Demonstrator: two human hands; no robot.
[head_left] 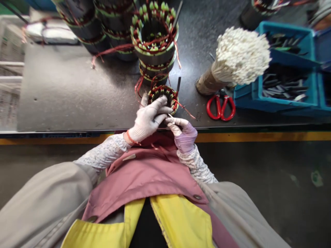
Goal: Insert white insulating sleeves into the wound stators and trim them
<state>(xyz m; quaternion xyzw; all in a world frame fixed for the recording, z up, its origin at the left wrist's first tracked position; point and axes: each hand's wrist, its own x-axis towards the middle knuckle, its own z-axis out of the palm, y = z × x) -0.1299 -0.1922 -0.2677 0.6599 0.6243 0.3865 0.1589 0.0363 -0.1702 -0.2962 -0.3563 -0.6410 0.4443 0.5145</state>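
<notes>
A motor stator (176,109) with red wires and pale green slot liners stands upright near the table's front edge. My left hand (150,115), in a white glove, grips its near left rim, with some fingers reaching over the opening. Just right of it, my right hand (184,134), in a white and purple glove, is closed in a pinch. A thin white strip (170,116) pokes from those fingertips toward the rim; its other end is hidden. Red wire ends and a black sleeve (179,84) stick out from the stator's right side.
Behind it rises a stack of stators (156,57), with more stacks (85,31) to the left. Rightward are a bundle of thin white strands (241,57), red-handled scissors (221,107) and blue bins (288,101) of black pieces. A white crate (11,78) stands far left.
</notes>
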